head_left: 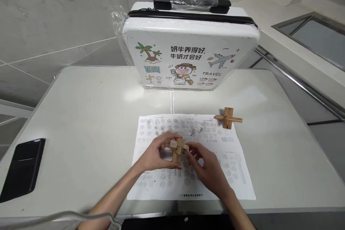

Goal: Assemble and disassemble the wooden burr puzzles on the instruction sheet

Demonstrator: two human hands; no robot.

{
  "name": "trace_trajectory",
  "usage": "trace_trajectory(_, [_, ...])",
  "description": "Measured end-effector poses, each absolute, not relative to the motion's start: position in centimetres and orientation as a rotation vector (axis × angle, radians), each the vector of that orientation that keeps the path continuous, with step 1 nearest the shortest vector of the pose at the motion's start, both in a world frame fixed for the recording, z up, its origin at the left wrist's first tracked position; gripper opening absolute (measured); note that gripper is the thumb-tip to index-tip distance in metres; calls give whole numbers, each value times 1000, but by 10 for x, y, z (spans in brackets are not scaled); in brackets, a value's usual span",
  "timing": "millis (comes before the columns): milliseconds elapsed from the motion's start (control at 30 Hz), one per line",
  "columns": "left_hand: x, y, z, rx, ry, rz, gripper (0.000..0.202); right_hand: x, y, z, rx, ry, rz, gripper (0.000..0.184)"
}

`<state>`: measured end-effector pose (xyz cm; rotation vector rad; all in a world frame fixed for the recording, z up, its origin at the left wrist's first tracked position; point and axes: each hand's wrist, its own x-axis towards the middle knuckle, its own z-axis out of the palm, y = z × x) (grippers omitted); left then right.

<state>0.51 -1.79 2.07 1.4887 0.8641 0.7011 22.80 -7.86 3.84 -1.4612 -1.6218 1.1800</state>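
Note:
A wooden burr puzzle (178, 149) of interlocking blocks, with dark numbers on some faces, is held up over a printed instruction sheet (151, 143). My left hand (159, 152) grips it from the left, fingers above and thumb below. From the right, my right hand (205, 163) pinches a block end marked 2 between thumb and fingers. The sheet carries rows of small grey puzzle drawings. A second wooden puzzle (228, 118), cross-shaped, lies at the sheet's upper right corner, apart from both hands.
A white cartoon suitcase (161, 32) in clear plastic film stands at the back of the pale table (88, 115). A black phone (23, 169) rests at the left edge. A grey cable (72, 215) crosses the lower left. A counter (283, 18) runs along the right.

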Motion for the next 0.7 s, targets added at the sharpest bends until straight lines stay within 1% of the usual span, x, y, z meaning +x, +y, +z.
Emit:
trace_trajectory(100, [5, -17, 23, 1457, 812, 658, 76, 228, -77, 40, -1413, -1570, 1328, 23])
trace_trajectory(200, [4, -17, 24, 1420, 730, 638, 73, 230, -76, 40, -1307, -1503, 1537, 30])
trace_trajectory(300, [3, -17, 24, 1388, 658, 618, 73, 230, -78, 37, -1210, -1436, 1667, 35])
trace_trajectory(433, [3, -18, 22, 1376, 672, 602, 77, 229, -79, 35, -1187, -1317, 1728, 38])
trace_trajectory(600, [5, -18, 20, 1310, 700, 632, 92, 232, -76, 38, -1257, -1053, 1750, 42])
trace_trajectory(633, [4, -17, 19, 1306, 712, 654, 91, 234, -75, 37, -1269, -975, 1749, 42])
trace_trajectory(700, [3, -15, 17, 1302, 737, 702, 84, 239, -70, 34, -1289, -799, 1733, 41])
